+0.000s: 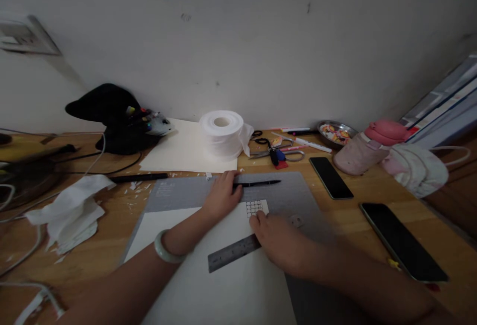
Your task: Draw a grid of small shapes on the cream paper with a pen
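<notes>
My left hand lies flat with its fingers stretched out across the top edge of a white paper sheet. A slim black pen-like tool lies on the grey cutting mat, its left end between my left thumb and forefinger, not visibly gripped. My right hand is slightly blurred, its fingers drawn together at the lower edge of a small hand-drawn grid. What these fingers hold, if anything, is hidden. A metal ruler rests slanted on the sheet, its right end under my right hand.
Behind the mat stand a tissue roll, scissors and a metal bowl. To the right are two phones and a pink bottle. Crumpled tissue, cables and paper scraps lie left, near a black pencil case.
</notes>
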Motion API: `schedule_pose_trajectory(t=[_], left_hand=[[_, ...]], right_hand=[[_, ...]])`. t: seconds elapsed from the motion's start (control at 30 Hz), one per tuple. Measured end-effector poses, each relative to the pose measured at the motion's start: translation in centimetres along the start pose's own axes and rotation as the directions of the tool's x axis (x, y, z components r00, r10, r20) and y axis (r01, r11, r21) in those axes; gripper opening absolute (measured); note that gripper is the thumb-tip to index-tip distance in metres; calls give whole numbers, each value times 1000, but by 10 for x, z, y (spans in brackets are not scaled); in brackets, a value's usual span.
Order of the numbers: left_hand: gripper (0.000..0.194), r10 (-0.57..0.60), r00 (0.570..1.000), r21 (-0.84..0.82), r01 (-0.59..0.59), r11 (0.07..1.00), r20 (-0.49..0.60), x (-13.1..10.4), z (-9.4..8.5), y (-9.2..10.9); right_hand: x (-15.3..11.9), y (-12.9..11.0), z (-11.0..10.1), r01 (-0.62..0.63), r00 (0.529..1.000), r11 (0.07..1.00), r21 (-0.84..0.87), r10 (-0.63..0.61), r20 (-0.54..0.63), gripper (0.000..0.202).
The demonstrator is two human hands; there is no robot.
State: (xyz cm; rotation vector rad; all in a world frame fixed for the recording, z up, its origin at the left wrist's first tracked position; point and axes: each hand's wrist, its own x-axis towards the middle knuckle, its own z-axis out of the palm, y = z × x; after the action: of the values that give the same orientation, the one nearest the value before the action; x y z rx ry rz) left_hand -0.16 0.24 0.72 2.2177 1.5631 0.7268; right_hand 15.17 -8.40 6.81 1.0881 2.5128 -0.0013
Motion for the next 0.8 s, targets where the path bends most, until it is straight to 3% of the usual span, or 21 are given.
schedule_pose_trajectory(t=[0.27, 0.5, 0.67, 0.8], left_hand=[[31, -34, 999, -21, 33, 999, -28, 1, 3, 1], [29, -81, 994, -76, 75, 994, -70, 4, 3, -2], [26, -93, 991, -135, 80, 988, -97, 5, 5, -4], [33, -106, 989, -166, 88, 982, -103, 5, 6, -6]], right_hand=[[-7, -8, -3, 9, 1000, 999, 52, -9, -3, 38], [-21, -47, 20, 2, 999, 999, 52, 1, -52, 43], [-26, -72, 32, -173, 984, 959, 223, 175, 10, 46], [-23, -82, 24, -200, 979, 945, 261, 184, 85, 52]])
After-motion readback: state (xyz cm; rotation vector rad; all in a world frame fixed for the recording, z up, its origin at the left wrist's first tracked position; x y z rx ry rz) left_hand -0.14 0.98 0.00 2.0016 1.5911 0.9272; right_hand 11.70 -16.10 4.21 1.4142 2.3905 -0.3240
